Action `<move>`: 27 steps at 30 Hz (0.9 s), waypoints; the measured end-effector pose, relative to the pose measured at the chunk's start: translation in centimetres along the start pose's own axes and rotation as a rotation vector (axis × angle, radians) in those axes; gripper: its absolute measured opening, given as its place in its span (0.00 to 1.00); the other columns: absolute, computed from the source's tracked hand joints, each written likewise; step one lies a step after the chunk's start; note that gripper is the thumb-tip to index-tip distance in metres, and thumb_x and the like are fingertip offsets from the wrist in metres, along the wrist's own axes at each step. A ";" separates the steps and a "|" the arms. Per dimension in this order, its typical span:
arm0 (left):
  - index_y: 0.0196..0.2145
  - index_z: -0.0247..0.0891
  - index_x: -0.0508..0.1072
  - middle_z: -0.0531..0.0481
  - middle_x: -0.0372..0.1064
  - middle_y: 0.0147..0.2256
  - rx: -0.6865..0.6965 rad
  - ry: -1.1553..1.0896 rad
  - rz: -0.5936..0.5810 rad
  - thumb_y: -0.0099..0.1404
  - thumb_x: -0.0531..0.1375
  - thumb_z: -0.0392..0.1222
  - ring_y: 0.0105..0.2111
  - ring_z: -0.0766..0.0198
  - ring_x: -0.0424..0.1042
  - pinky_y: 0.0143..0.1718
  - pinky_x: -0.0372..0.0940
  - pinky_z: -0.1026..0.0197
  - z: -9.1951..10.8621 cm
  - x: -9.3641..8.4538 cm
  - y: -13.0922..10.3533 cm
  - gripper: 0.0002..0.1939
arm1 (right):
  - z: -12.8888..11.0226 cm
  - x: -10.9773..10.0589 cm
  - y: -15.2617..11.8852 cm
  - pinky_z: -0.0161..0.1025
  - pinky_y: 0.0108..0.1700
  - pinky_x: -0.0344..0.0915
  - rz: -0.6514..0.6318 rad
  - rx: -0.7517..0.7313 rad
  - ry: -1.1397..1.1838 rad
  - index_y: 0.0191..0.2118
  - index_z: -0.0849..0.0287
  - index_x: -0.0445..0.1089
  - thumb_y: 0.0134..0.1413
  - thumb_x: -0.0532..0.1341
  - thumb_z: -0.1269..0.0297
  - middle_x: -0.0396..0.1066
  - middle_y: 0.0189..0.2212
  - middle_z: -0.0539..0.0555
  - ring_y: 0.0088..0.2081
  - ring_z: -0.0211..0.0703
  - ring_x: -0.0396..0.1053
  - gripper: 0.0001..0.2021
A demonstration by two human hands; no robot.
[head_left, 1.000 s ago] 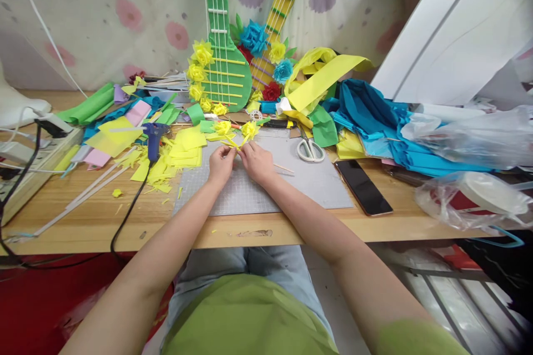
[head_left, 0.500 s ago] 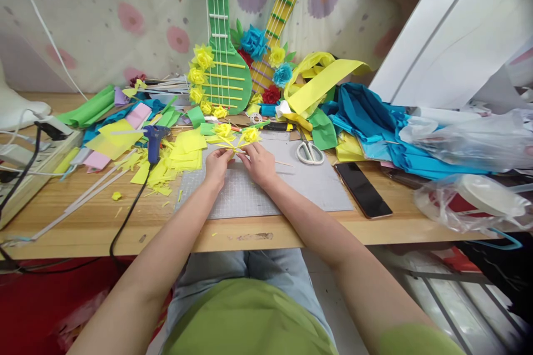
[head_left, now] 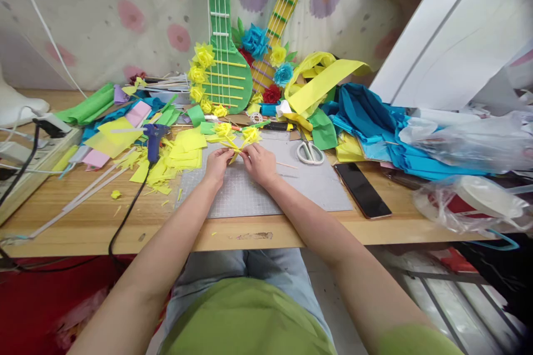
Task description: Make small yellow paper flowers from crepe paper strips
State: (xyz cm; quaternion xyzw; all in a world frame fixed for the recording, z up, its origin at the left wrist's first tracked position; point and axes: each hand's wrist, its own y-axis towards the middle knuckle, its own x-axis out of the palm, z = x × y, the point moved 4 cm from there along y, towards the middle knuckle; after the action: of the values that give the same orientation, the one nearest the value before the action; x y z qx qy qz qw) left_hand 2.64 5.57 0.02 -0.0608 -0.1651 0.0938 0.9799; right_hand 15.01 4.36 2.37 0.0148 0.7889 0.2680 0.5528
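Note:
Over the grey cutting mat (head_left: 308, 188), my left hand (head_left: 217, 165) and my right hand (head_left: 260, 163) meet with fingers pinched on a yellow paper flower piece (head_left: 234, 147), whose thin pointed petals spread up between them. A thin wooden stick (head_left: 287, 165) pokes out to the right of my right hand; whether my palm holds it is hidden. Just beyond my fingers lie two finished-looking yellow paper flowers, one on the left (head_left: 224, 130) and one on the right (head_left: 251, 135).
A blue glue gun (head_left: 154, 141) stands left among yellow paper squares (head_left: 187, 147). White-handled scissors (head_left: 310, 153) and a phone (head_left: 363, 189) lie right. Behind, a green paper guitar-like shape (head_left: 229, 80) leans on the wall, near blue crepe paper (head_left: 362, 116).
Both hands stay at the same spot. Between the fingers the yellow paper piece has shifted, and its petals now stand more upright and spread.

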 end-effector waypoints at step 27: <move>0.35 0.41 0.64 0.52 0.69 0.34 0.647 1.017 0.133 0.53 0.59 0.41 0.32 0.65 0.69 0.35 0.61 0.62 1.2 1.0 -2.4 0.11 | 0.7 0.1 -0.1 0.34 0.33 0.52 -0.092 0.085 -0.077 0.40 0.59 0.65 0.62 0.43 0.59 0.68 0.39 0.56 0.38 0.40 0.65 0.16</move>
State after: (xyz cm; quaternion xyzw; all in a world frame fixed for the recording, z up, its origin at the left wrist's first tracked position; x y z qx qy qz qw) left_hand 3.52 3.51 1.79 0.1930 0.3648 0.1593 0.8968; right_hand 15.58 4.61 2.05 0.0122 0.7776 0.2078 0.5934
